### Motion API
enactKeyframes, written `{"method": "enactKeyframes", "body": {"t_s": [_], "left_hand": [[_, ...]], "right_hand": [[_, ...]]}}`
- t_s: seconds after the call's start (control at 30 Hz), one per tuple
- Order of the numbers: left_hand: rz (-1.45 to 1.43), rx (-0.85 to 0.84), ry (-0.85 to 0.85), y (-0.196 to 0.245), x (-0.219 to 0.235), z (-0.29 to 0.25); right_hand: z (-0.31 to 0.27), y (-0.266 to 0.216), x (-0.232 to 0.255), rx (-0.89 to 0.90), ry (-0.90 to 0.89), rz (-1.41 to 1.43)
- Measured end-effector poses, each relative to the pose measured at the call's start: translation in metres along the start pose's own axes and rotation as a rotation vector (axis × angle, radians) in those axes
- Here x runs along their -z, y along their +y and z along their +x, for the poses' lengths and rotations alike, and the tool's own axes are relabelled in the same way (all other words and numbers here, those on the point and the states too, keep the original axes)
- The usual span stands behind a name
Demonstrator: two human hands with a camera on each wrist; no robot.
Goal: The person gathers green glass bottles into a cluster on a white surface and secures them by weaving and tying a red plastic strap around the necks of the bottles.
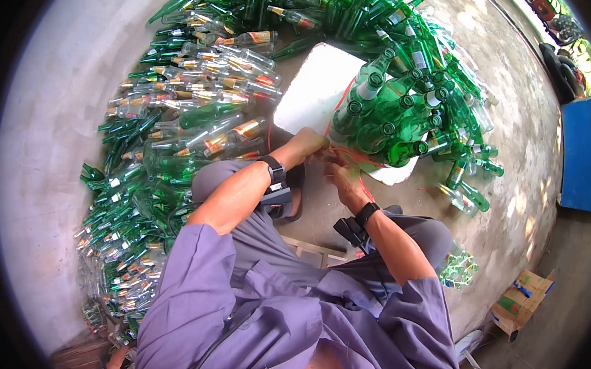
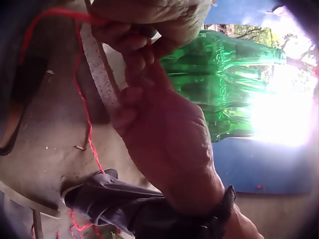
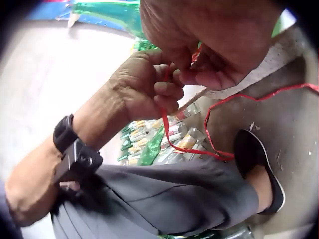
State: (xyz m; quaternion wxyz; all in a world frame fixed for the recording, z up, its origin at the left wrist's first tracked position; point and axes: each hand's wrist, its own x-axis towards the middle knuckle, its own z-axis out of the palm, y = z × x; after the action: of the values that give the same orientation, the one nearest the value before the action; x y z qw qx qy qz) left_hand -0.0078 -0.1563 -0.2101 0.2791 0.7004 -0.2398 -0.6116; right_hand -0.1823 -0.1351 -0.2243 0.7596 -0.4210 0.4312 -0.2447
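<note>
A group of upright green bottles point(image 1: 386, 116) stands on a white board point(image 1: 311, 85), with red string point(image 1: 357, 156) around their lower part. At the near edge of the board my left hand point(image 1: 309, 143) and right hand point(image 1: 342, 178) meet. In the right wrist view my left hand point(image 3: 144, 87) has curled fingers gripping the red string point(image 3: 166, 124), which hangs down from them. My right hand point(image 3: 214, 35) pinches the string close beside it. The left wrist view has both hands together, the right hand point(image 2: 164, 134) below the left hand point(image 2: 154, 15); fingertips partly hide the string between them.
Many green and clear bottles point(image 1: 214, 80) lie in piles at the left and far side. Several loose bottles point(image 1: 465, 193) lie right of the board. A blue panel point(image 1: 588, 153) and a cardboard box point(image 1: 522, 302) are at the far right. A low wooden frame point(image 1: 309, 247) sits between the legs.
</note>
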Motion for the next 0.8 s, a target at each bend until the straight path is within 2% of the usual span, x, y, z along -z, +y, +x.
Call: {"method": "enactKeyframes", "body": {"t_s": [0.13,0.2,0.4,0.47,0.5,0.57,0.6,0.67,0.8], "left_hand": [[0.040,0.048,-0.076,0.005,0.002,-0.003],[0.031,0.061,-0.087,0.005,0.002,0.000],[0.140,0.135,-0.084,0.007,0.004,-0.004],[0.087,-0.074,-0.018,0.007,0.007,-0.014],[0.087,-0.073,-0.013,0.000,0.009,-0.003],[-0.203,-0.081,0.088,-0.015,0.013,0.036],[-0.205,-0.082,0.089,-0.009,0.015,0.041],[-0.241,-0.089,0.194,0.003,0.016,0.050],[-0.322,-0.053,0.215,0.033,0.020,0.056]], "right_hand": [[0.009,0.008,0.003,-0.045,0.049,0.086],[0.018,0.009,0.006,-0.155,-0.021,-0.035],[0.032,0.021,0.006,-0.071,-0.066,-0.059],[0.033,0.026,0.008,-0.071,-0.069,-0.058],[0.034,0.027,0.008,-0.067,-0.070,-0.056],[0.034,0.018,0.003,-0.081,-0.047,-0.050],[0.034,0.016,0.002,-0.095,-0.020,-0.045],[0.039,0.009,-0.002,-0.114,-0.001,0.008],[0.048,0.010,0.004,-0.102,0.073,0.186]]}}
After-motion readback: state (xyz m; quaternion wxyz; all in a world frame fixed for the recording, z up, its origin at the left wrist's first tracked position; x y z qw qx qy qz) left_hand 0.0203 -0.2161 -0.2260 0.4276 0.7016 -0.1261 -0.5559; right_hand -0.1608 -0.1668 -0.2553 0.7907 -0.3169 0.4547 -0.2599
